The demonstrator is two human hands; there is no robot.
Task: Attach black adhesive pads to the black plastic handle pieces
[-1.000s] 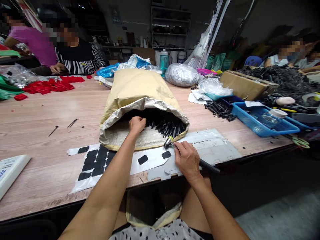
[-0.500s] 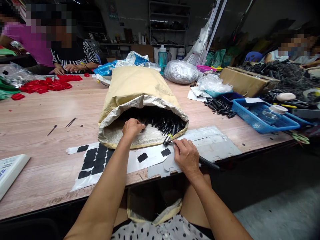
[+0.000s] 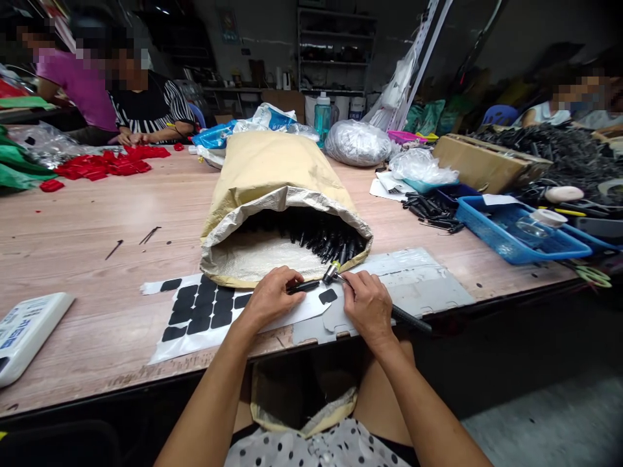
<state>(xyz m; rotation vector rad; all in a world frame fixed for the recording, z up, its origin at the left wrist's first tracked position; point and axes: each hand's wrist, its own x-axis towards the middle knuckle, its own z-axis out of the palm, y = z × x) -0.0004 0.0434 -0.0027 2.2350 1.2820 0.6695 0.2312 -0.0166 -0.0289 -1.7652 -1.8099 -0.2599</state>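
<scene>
My left hand [image 3: 273, 295] is closed on a black pen-like part [image 3: 304, 287], held in front of the bag's mouth and pointing right. My right hand [image 3: 367, 301] grips a small hammer by its shaft; the metal hammer head [image 3: 331, 274] with a yellow-green end lies close to the tip of the black part. The hammer's black handle [image 3: 411, 319] sticks out to the right below the hand. Behind both hands lies a tan woven bag [image 3: 280, 162], its mouth facing me, with many black parts [image 3: 335, 246] inside. Under my left hand is a white sheet with black stickers [image 3: 202, 308].
A grey board [image 3: 418, 279] lies along the table's front edge. At right stand a blue basket [image 3: 520, 240], loose black parts [image 3: 431, 211] and a cardboard box [image 3: 487, 162]. A white device [image 3: 36, 334] sits at left; beyond it are red pieces [image 3: 104, 165] near a co-worker.
My left hand has come out of the bag's mouth toward me with a black pen-like part in its fingers. The right hand still holds the hammer at about the same place.
</scene>
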